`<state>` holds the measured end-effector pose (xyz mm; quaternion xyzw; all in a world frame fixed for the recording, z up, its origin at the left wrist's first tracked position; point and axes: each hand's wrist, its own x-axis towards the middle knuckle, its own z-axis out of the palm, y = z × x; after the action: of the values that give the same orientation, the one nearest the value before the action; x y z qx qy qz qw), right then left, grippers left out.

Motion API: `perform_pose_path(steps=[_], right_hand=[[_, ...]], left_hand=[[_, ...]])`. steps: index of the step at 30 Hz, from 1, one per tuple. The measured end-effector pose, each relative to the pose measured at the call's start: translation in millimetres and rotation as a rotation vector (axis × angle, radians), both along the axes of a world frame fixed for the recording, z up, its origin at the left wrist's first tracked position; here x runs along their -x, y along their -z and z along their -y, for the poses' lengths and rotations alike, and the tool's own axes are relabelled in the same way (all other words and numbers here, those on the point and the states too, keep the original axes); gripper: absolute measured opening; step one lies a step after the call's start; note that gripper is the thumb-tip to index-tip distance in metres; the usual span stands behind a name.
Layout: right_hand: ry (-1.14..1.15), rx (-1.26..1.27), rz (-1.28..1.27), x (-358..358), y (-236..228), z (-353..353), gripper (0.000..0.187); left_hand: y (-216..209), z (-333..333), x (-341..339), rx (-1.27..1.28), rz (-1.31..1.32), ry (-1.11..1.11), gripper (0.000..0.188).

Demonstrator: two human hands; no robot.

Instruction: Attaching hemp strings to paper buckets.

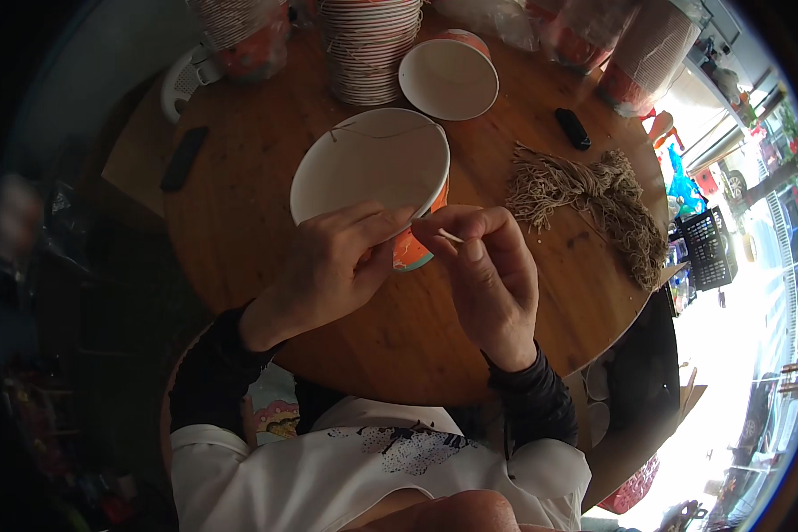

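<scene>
A large paper bucket (363,170), white inside and orange outside, stands tilted on the table with its mouth toward me. My left hand (328,259) is closed on its near rim, thumb and fingers together. Just right of that rim, my right hand (498,288) pinches the pale end of a cord (450,236) between thumb and forefinger. A thin cord (390,136) also runs across the far part of the bucket's mouth. Whether it joins the pinched end cannot be made out. A bundle of tan cords (594,197), knotted in the middle, lies to the right.
Behind are a tall stack of paper buckets (372,49), a single bucket (449,82) on its side and plastic-wrapped stacks (652,53). Dark oblong objects lie at left (184,159) and right (573,129) on the round wooden table (248,213). A black crate (708,248) stands beyond the right edge.
</scene>
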<state>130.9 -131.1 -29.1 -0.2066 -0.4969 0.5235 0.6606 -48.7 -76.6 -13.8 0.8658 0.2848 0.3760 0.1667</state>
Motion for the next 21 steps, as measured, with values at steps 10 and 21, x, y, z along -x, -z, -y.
perform_pose_path(steps=[10, 21], right_hand=[[0.038, -0.011, 0.01, -11.2, 12.5, -8.3, 0.007], [0.273, -0.007, 0.233, -3.9, 26.2, -5.4, 0.005]], left_hand=[[-9.7, -2.5, 2.1, 0.227, 0.015, 0.106, 0.02], [-15.3, -12.8, 0.1, 0.282, 0.033, 0.101, 0.019]])
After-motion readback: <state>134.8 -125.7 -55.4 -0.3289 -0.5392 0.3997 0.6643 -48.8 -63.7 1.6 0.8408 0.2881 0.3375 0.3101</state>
